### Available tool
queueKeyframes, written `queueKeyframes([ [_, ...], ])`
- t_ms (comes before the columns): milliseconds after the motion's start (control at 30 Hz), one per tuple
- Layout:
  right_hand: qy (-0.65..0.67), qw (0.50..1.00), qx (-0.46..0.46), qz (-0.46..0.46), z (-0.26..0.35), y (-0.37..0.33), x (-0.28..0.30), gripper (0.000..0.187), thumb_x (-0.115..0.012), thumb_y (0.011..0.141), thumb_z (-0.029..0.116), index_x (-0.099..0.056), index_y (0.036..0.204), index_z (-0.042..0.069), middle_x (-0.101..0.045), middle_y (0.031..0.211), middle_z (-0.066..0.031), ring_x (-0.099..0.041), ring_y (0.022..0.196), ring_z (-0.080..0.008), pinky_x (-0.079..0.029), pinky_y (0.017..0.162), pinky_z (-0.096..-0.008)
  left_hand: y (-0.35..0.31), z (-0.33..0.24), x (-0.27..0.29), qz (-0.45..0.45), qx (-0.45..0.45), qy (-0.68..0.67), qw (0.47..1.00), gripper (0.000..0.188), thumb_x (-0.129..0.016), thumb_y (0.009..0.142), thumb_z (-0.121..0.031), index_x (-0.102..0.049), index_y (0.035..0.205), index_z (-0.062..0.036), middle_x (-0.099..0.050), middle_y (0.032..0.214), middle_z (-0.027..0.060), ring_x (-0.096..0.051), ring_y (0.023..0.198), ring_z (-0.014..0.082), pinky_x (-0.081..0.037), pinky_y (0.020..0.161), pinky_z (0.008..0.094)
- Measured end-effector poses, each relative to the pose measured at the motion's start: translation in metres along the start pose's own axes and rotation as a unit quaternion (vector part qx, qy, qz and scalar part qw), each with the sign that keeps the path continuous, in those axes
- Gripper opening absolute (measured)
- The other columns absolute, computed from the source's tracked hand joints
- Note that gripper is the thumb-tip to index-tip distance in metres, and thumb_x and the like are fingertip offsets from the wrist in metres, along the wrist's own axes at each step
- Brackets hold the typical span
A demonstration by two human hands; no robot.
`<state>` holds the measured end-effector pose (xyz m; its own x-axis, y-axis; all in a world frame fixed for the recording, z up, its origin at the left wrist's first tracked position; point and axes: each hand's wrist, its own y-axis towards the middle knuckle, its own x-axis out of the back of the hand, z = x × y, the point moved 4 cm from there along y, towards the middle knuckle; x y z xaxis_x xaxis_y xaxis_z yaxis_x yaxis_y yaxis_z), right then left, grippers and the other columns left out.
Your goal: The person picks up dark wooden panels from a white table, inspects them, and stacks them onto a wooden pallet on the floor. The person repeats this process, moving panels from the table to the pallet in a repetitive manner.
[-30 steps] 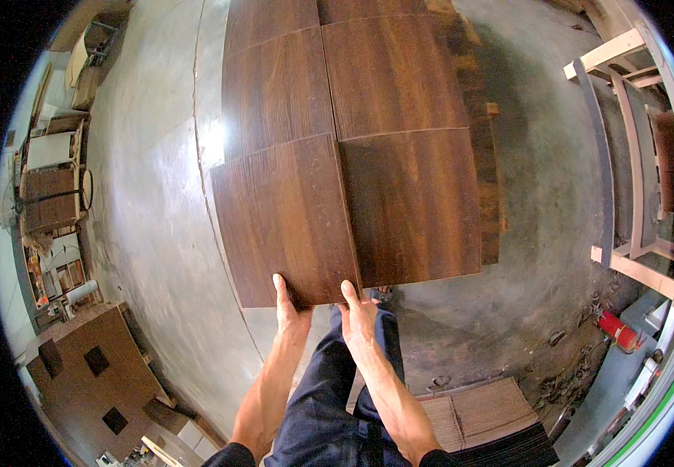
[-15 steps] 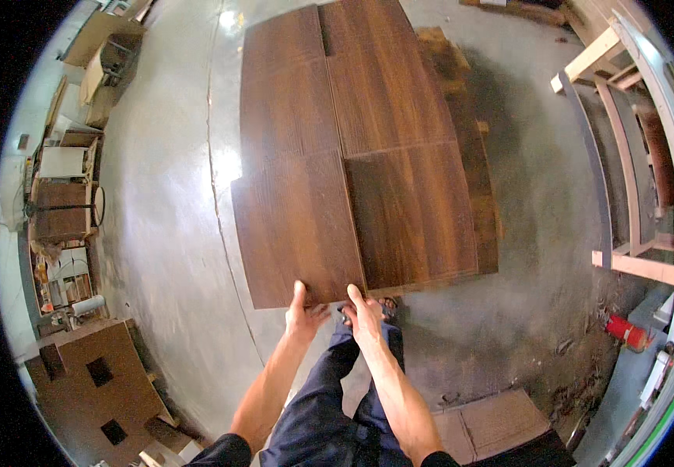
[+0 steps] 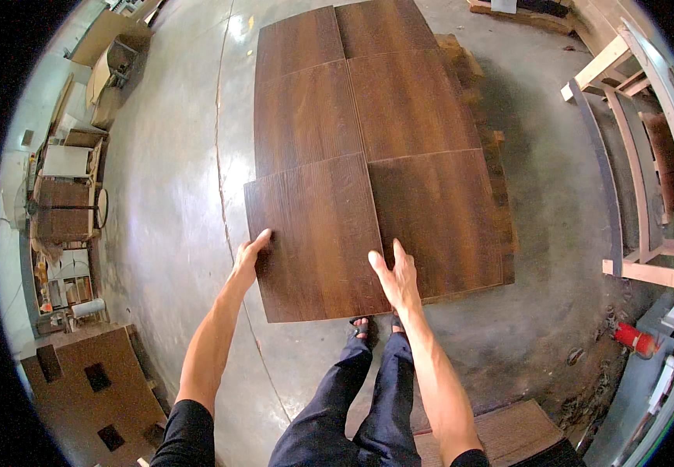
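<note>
A dark brown wood-grain panel (image 3: 317, 241) lies nearest me on the left of a low stack of similar panels. My left hand (image 3: 248, 255) grips its left edge, thumb on top; the other fingers are mostly hidden beyond the edge. At the panel's right edge is my right hand (image 3: 399, 282), its thumb over the top and its fingers along the side, above the neighbouring panel (image 3: 446, 222). That neighbour sits lower than the held panel. Further panels (image 3: 306, 109) stretch away in two columns.
Brown wooden pieces of a pallet (image 3: 461, 58) show under the stack's right side. A pale wooden frame (image 3: 648, 272) and a red cylindrical object (image 3: 634, 339) are at the right. Cardboard with square holes (image 3: 92, 389) lies at lower left, a cluttered shelf (image 3: 64, 206) above it.
Both hands have left the near edge of the panel. My left hand has moved outward to its left edge, my right hand forward to its right edge. The view has shifted slightly.
</note>
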<state>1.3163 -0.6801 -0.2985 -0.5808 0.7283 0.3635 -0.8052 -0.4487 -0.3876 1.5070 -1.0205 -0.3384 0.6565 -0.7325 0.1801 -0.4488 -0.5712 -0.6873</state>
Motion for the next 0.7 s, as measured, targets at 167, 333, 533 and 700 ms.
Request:
queueKeyframes([
  [167, -0.034, 0.997, 0.055, 0.029, 0.011, 0.022, -0.025, 0.076, -0.060, 0.092, 0.046, -0.043, 0.138, -0.012, -0.059, 0.119, -0.0302, -0.052, 0.108, -0.0419, -0.040, 0.100, -0.0494, 0.007, -0.004, 0.002, 0.002, 0.031, -0.016, 0.999, 0.086, -0.079, 0.076, -0.049, -0.053, 0.123, 0.0176, -0.062, 0.117, 0.0236, -0.061, 0.107, 0.0314, -0.048, 0.093, 0.0421],
  [333, -0.040, 0.996, 0.066, -0.036, -0.005, 0.020, -0.034, 0.070, -0.058, 0.095, 0.042, -0.044, 0.136, -0.013, -0.060, 0.116, -0.0313, -0.054, 0.102, -0.0422, -0.045, 0.093, -0.0473, 0.003, -0.014, -0.009, 0.052, 0.017, -0.045, 0.997, 0.091, -0.081, 0.075, -0.048, -0.048, 0.127, 0.0189, -0.059, 0.122, 0.0258, -0.060, 0.112, 0.0333, -0.048, 0.095, 0.0429],
  [533, -0.058, 0.996, 0.043, -0.043, 0.000, 0.018, -0.033, 0.068, -0.054, 0.097, 0.040, -0.043, 0.135, -0.015, -0.059, 0.117, -0.0325, -0.054, 0.103, -0.0446, -0.046, 0.092, -0.0489, 0.000, -0.018, -0.017, 0.045, -0.001, -0.056, 0.997, 0.087, -0.080, 0.078, -0.046, -0.049, 0.126, 0.0197, -0.059, 0.122, 0.0252, -0.061, 0.110, 0.0325, -0.049, 0.094, 0.0444],
  [700, -0.059, 0.995, 0.056, -0.049, -0.001, 0.016, -0.037, 0.068, -0.051, 0.098, 0.040, -0.039, 0.137, -0.015, -0.058, 0.116, -0.0334, -0.054, 0.106, -0.0463, -0.046, 0.095, -0.0490, 0.005, -0.018, -0.009, 0.029, 0.024, -0.056, 0.998, 0.084, -0.080, 0.078, -0.045, -0.051, 0.123, 0.0206, -0.061, 0.121, 0.0256, -0.062, 0.108, 0.0321, -0.050, 0.093, 0.0431],
])
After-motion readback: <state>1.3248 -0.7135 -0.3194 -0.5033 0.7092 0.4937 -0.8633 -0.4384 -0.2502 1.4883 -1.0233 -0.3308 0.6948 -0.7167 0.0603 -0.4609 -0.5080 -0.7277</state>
